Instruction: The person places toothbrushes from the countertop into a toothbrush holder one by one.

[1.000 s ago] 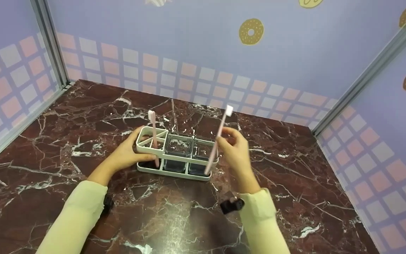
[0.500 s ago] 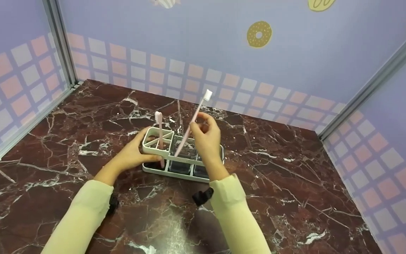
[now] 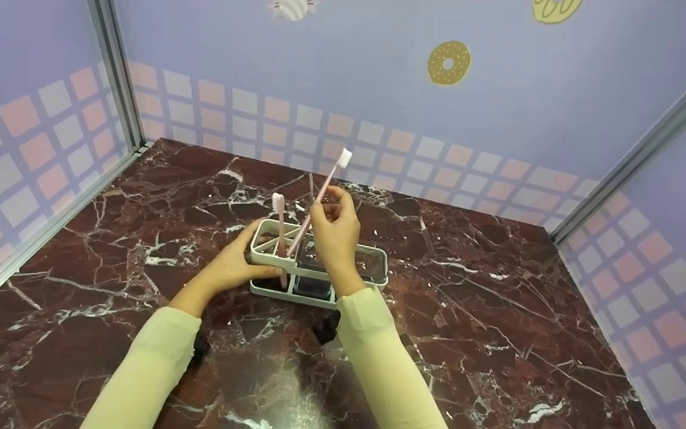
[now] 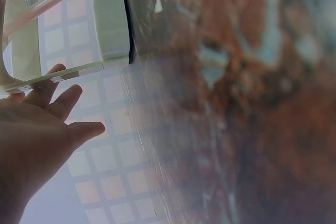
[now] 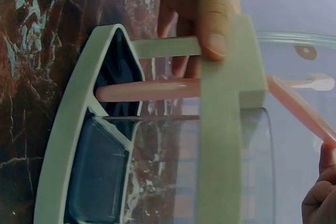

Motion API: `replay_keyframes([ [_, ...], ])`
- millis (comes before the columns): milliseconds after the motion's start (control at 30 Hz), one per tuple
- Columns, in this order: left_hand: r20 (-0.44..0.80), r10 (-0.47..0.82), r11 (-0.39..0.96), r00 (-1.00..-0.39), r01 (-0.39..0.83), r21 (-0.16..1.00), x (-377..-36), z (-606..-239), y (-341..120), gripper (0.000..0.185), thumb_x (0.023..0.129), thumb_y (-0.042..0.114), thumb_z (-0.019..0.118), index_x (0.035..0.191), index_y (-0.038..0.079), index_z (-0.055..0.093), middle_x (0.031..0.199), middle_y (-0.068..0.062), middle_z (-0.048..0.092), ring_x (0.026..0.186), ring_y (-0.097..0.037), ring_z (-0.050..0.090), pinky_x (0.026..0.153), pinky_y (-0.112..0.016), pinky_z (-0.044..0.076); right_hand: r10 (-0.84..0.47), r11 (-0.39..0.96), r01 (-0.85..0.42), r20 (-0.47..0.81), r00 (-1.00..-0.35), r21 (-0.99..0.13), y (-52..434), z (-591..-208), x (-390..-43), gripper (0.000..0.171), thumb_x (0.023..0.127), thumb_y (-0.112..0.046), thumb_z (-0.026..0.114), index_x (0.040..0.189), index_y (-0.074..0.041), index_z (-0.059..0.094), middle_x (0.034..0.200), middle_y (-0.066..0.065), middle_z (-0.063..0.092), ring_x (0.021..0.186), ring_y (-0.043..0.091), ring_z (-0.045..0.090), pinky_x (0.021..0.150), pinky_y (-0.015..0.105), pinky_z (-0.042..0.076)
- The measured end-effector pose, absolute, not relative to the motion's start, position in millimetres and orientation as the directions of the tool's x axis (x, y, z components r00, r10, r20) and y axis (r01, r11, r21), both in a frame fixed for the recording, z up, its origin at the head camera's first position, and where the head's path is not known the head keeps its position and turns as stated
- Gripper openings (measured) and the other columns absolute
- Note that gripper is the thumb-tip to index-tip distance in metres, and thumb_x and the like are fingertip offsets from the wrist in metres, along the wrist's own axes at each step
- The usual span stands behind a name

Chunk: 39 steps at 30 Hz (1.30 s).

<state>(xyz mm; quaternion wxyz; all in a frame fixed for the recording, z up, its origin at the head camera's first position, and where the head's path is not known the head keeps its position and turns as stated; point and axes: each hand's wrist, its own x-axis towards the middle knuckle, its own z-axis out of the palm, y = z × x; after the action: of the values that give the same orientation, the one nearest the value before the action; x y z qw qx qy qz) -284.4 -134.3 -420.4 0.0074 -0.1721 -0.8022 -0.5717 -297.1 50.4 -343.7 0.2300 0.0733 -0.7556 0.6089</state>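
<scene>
Pinching toothbrush (image 3: 321,192) in right grip (image 3: 334,229), tilted over holder (image 3: 379,262)

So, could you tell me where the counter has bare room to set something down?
Bare marble counter lies right of the holder out to the right wall, and left of the left hand toward the left wall. A strip behind the holder is free too. It is crowded at the holder, where both hands and two toothbrushes meet.

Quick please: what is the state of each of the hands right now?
Left hand: grips the left end of the white holder.
Right hand: pinches the tilted pink toothbrush above the holder.
</scene>
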Motion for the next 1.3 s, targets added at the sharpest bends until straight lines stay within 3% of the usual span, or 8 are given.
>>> replay_keyframes([
  [167, 0.217, 0.275, 0.267, -0.937, 0.291, 0.918, -285.5, -421.4, -133.9, 0.098, 0.072, 0.019, 0.086, 0.151, 0.020, 0.027, 0.139, -0.018, 0.050, 0.126, -0.036, 0.048, 0.109, -0.054, 0.031, 0.166, 0.274, -0.398, 0.450, -0.877, -0.876, 46.9, -349.3, -297.1, 0.031, 0.084, -0.009, 0.059, 0.115, -0.010, 0.060, 0.075, 0.005, 0.065, 0.063, 0.020, 0.057, 0.053, 0.022, 0.042],
  [467, 0.188, 0.266, 0.304, -0.945, 0.267, 0.914, -285.4, -421.6, -136.0, 0.102, 0.073, 0.022, 0.086, 0.153, 0.019, 0.023, 0.141, -0.018, 0.047, 0.125, -0.037, 0.048, 0.108, -0.055, 0.032, 0.122, 0.351, -0.378, 0.442, -0.889, -0.857, 42.2, -363.2, -294.6, 0.030, 0.083, -0.010, 0.058, 0.113, -0.014, 0.060, 0.073, 0.000, 0.065, 0.058, 0.007, 0.050, 0.052, 0.022, 0.040],
  [1067, 0.213, 0.283, 0.287, -0.935, 0.294, 0.912, -285.4, -421.4, -136.1, 0.098, 0.074, 0.021, 0.085, 0.152, 0.020, 0.025, 0.140, -0.017, 0.048, 0.125, -0.035, 0.049, 0.107, -0.054, 0.033, 0.059, 0.463, -0.415, 0.495, -0.867, -0.783, 40.1, -370.9, -288.2, 0.025, 0.084, -0.012, 0.061, 0.108, -0.014, 0.060, 0.080, 0.000, 0.072, 0.058, 0.006, 0.060, 0.053, 0.023, 0.046],
  [1300, 0.217, 0.281, 0.270, -0.935, 0.294, 0.917, -286.1, -422.6, -135.6, 0.097, 0.074, 0.019, 0.085, 0.151, 0.021, 0.027, 0.139, -0.016, 0.049, 0.122, -0.034, 0.051, 0.106, -0.052, 0.035, 0.041, 0.494, -0.426, 0.510, -0.859, -0.758, 41.5, -371.6, -288.7, 0.033, 0.083, -0.012, 0.061, 0.116, -0.012, 0.063, 0.081, 0.001, 0.072, 0.059, 0.007, 0.060, 0.053, 0.023, 0.046],
])
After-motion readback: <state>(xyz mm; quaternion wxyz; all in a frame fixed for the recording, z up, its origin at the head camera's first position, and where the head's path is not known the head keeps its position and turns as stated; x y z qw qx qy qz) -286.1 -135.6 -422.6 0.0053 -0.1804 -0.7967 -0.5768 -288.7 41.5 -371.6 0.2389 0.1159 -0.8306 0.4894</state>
